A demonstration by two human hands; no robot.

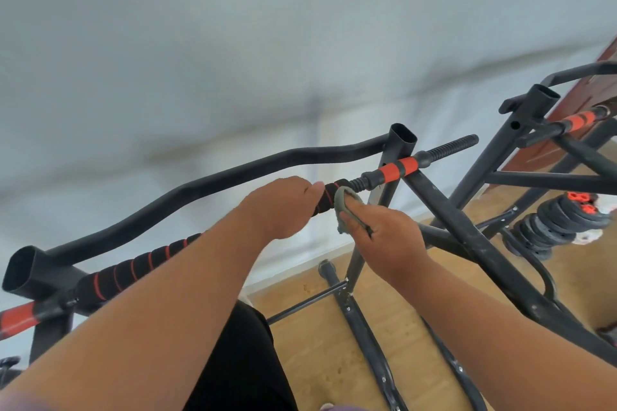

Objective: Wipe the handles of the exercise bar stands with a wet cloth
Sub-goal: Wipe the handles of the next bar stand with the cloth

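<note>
A black foam handle (133, 269) with thin red rings runs across the near black exercise stand (397, 140). My left hand (283, 207) is wrapped around this handle near its right end. Just right of it, my right hand (380, 233) presses a small grey cloth (345, 207) against the handle's end, where the threaded bar starts. Beyond the cloth the bar carries an orange and black sleeve (397, 170) and ends in a black threaded tip (457, 143). A second stand (534, 103) with its own orange grip (579, 120) is at the right.
Stacked black weight plates (554, 227) with red caps lie on the wooden floor (320, 354) at the right. Stand legs and cross braces (360, 337) spread over the floor below my hands. A white wall fills the background, and a brown door (567, 110) is at far right.
</note>
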